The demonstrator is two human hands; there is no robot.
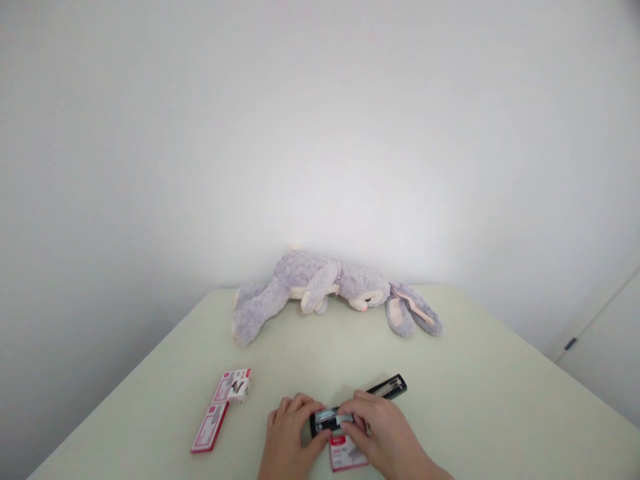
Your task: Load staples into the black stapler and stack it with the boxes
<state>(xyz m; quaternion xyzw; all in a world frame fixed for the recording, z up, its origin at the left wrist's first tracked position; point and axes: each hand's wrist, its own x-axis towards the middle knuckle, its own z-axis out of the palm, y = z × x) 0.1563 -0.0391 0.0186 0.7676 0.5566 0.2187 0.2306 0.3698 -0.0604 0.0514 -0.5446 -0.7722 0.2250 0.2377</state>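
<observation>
A black stapler [330,421] lies opened out on the table, its two long parts stretching away to the upper right. Around its near left end, the thumb and fingers of my left hand [293,433] are closed. My right hand [377,427] pinches a small silvery strip of staples [344,419] over the stapler's channel; whether the strip sits inside cannot be made out. The far part of the stapler [393,387] shows beyond my right fingers. Just below the stapler, a red and white staple box [345,457] lies partly covered by my right hand.
To the left lie a flat red and white box [210,428] and a similar box with a stapler picture [235,385], touching each other. A lilac plush rabbit [310,280] lies on its side at the back of the pale table [150,413], against the wall.
</observation>
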